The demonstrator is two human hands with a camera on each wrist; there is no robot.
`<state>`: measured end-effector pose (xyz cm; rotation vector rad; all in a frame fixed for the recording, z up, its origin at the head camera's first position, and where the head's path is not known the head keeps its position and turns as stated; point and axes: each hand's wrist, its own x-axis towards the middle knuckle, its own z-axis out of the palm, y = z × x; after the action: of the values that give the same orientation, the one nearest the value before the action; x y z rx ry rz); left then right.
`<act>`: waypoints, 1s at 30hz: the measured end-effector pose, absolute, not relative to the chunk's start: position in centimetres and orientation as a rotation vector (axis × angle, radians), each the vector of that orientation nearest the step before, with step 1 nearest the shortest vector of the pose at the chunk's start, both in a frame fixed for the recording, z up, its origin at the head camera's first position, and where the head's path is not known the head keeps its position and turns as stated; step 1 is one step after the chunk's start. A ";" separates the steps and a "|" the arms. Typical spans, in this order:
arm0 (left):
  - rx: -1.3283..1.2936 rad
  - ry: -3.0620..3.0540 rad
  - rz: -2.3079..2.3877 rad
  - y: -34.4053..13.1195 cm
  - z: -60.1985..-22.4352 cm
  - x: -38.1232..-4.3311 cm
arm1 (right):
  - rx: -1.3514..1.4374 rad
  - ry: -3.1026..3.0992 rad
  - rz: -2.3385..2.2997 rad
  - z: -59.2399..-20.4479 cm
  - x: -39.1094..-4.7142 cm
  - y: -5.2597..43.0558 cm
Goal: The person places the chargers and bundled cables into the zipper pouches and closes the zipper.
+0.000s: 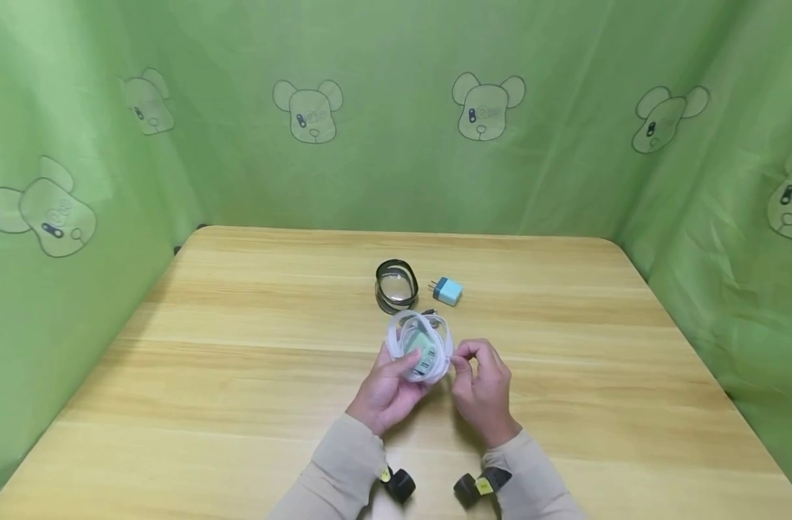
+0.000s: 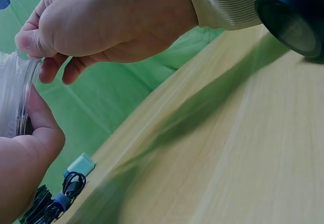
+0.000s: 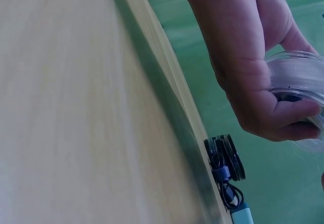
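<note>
My left hand [image 1: 386, 397] holds a clear round case [image 1: 394, 343] with white trim, its thumb lying over the front. Inside the case sit a pale green charger [image 1: 418, 344] with several ports and a coiled white cable [image 1: 440, 367]. At the case's right edge, my right hand [image 1: 485, 393] pinches the rim between thumb and forefinger. The left wrist view shows that pinch from the side, with the other right fingers [image 2: 74, 71] curled below. In the right wrist view the left hand's fingers wrap the case's side, and the right hand is almost wholly out of frame.
Just beyond the hands stands another round case [image 1: 378, 292], see-through with black trim. A light blue plug adapter [image 1: 449, 291] lies to its right, prongs pointing left. A dark cable [image 3: 232, 196] bundled with a blue tie [image 3: 221, 173] lies near them. Green curtains [image 1: 396, 180] surround the wooden table [image 1: 240, 404].
</note>
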<state>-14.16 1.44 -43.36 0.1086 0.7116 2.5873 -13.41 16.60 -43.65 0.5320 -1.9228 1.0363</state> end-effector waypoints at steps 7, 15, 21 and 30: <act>0.108 0.711 2.580 1.4 -43.2 -14.2 | 0.489 -1.968 1.082 -43.5 -13.4 16.6; 0.085 0.716 2.571 1.3 -43.3 -14.1 | 0.480 -1.963 1.078 -43.5 -13.3 16.7; 0.088 0.731 2.562 1.3 -43.4 -14.1 | 0.493 -1.920 1.039 -43.5 -13.4 16.7; 0.138 0.750 2.551 1.3 -43.5 -14.1 | 0.479 -1.900 1.043 -43.4 -13.4 16.7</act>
<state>-14.10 1.33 -43.47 0.1378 0.7500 2.5505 -13.45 16.75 -43.37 0.4786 -1.9004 1.0433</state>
